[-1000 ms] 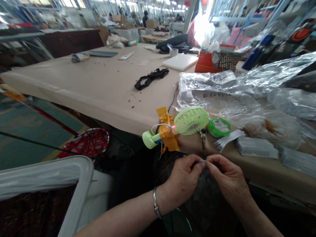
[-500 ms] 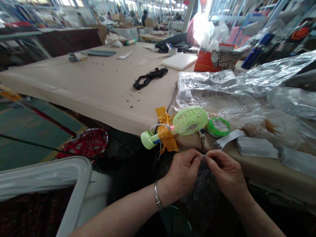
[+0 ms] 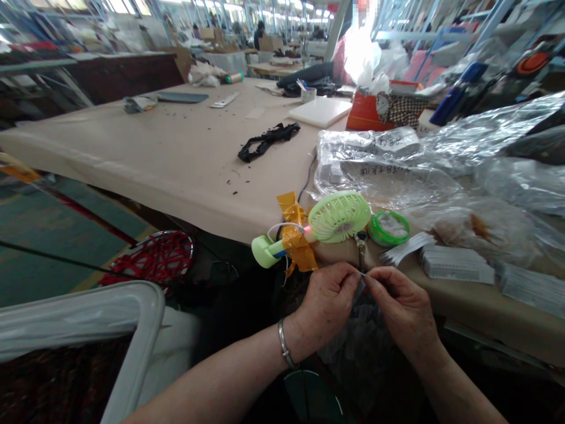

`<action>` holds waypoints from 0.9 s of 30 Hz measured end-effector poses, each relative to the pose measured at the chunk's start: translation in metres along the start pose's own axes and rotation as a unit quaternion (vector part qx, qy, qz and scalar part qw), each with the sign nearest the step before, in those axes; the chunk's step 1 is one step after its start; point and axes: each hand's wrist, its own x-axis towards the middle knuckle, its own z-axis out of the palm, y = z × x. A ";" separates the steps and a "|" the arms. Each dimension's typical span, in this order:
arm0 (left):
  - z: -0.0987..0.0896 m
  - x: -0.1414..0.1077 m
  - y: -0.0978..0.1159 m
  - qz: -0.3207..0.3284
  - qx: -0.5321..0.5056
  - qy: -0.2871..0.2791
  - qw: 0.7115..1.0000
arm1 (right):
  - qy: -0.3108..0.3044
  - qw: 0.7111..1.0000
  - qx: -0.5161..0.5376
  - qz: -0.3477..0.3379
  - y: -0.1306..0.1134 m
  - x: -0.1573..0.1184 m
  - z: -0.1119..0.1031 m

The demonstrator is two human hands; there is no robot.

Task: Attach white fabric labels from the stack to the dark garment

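My left hand point(image 3: 329, 303) and my right hand point(image 3: 404, 306) meet fingertip to fingertip just off the table's front edge. Both are closed in a pinch on a tiny pale piece that is too small to name. Right behind the fingers, a dark metal fitting with a black knob point(image 3: 361, 237) stands at the edge. A light-green handheld fan point(image 3: 339, 217) is fixed to the table with orange tape point(image 3: 296, 238), left of that fitting. To its right sits a round green tub point(image 3: 388, 228) with whitish contents. Stacks of white labels point(image 3: 457, 265) lie beyond my right hand.
Clear plastic bags point(image 3: 388, 159) cover the table's right side. A twisted black fabric strip point(image 3: 269, 141), a white board point(image 3: 320, 111) and an orange box point(image 3: 368, 109) rest farther back. At lower left stand a white bin point(image 3: 150, 318) and a basket of red strips point(image 3: 152, 256).
Both hands stay pinched together, with only a slight shift of the fingers. The fingertips have drawn a little apart, showing more of the pale piece.
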 end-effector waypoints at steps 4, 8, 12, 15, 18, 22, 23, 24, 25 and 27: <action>-0.002 -0.008 0.001 -0.008 -0.007 -0.019 1.000 | -0.014 0.999 -0.030 -0.027 0.001 -0.011 -0.008; -0.004 -0.015 -0.010 -0.019 0.009 -0.054 0.998 | 0.016 0.969 -0.180 -0.166 0.005 -0.016 -0.032; 0.000 -0.018 -0.028 -0.032 0.030 -0.054 0.998 | 0.093 0.888 -0.346 -0.288 0.014 -0.007 -0.049; 0.004 -0.022 -0.036 -0.050 0.045 -0.063 0.996 | 0.096 0.846 -0.429 -0.301 0.022 -0.001 -0.047; 0.006 -0.027 -0.037 -0.075 0.048 -0.083 0.993 | 0.089 0.830 -0.462 -0.300 0.030 -0.001 -0.041; 0.009 -0.029 -0.031 -0.097 0.022 -0.091 0.991 | 0.101 0.837 -0.436 -0.315 0.036 0.001 -0.045; 0.010 -0.028 -0.029 -0.100 0.009 -0.091 0.991 | 0.101 0.839 -0.427 -0.321 0.036 0.002 -0.048; 0.012 -0.027 -0.027 -0.104 -0.009 -0.093 0.990 | 0.100 0.841 -0.419 -0.327 0.036 0.004 -0.050; 0.014 -0.026 -0.024 -0.112 -0.030 -0.093 0.989 | 0.098 0.843 -0.410 -0.334 0.034 0.005 -0.053; 0.019 -0.024 -0.018 -0.146 -0.093 -0.098 0.980 | 0.097 0.851 -0.383 -0.346 0.030 0.005 -0.056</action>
